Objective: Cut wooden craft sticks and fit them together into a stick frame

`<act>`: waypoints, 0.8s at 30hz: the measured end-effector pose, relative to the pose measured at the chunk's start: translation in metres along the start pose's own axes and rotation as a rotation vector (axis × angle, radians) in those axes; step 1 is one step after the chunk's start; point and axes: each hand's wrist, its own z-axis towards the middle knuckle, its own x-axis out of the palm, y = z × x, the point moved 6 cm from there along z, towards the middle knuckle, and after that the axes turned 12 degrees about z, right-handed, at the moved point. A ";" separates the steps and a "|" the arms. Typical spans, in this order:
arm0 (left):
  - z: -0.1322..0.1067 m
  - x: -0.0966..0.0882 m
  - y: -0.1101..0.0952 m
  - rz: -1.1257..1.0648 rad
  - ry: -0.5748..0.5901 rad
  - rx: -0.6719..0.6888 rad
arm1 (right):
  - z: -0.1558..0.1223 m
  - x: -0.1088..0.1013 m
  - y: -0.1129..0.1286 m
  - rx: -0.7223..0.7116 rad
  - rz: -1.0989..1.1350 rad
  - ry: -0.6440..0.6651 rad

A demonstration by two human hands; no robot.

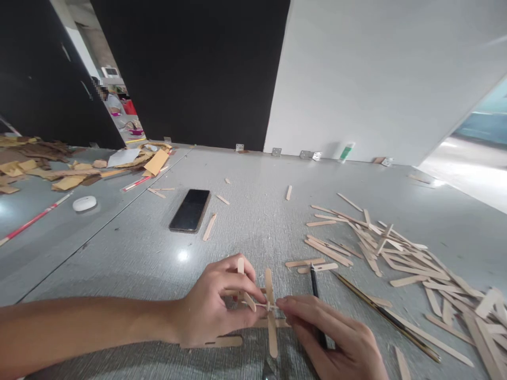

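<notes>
A small model built of wooden craft sticks is between my hands, low in the middle. My left hand (225,301) is closed around its frame, with an upright stick (241,265) poking up among the fingers. At the model's right end, one craft stick (272,335) stands crosswise, with a thin pale shaft through its middle. My right hand (332,332) pinches the shaft's end with its fingertips. A black pen-shaped tool (315,282) passes beneath the right hand, apparently on the table. Another craft stick (227,342) with a slot lies below my left hand.
Loose craft sticks (415,264) are heaped at the right, with a black-and-gold pencil (388,316) before them. A phone (190,210), a white case (84,203) and cardboard scraps (71,182) lie leftward. Black and white panels (340,79) stand behind; a person sits beyond the gap.
</notes>
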 end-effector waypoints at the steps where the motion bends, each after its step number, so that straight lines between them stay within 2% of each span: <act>1: 0.000 0.000 0.000 0.010 -0.009 0.011 | 0.000 0.000 0.000 -0.001 -0.007 0.005; 12: 0.000 -0.001 0.001 0.076 -0.009 -0.013 | 0.000 0.002 0.002 -0.018 0.000 0.037; 24: 0.001 0.003 0.003 0.026 0.067 -0.084 | -0.005 0.004 0.004 -0.068 -0.006 0.106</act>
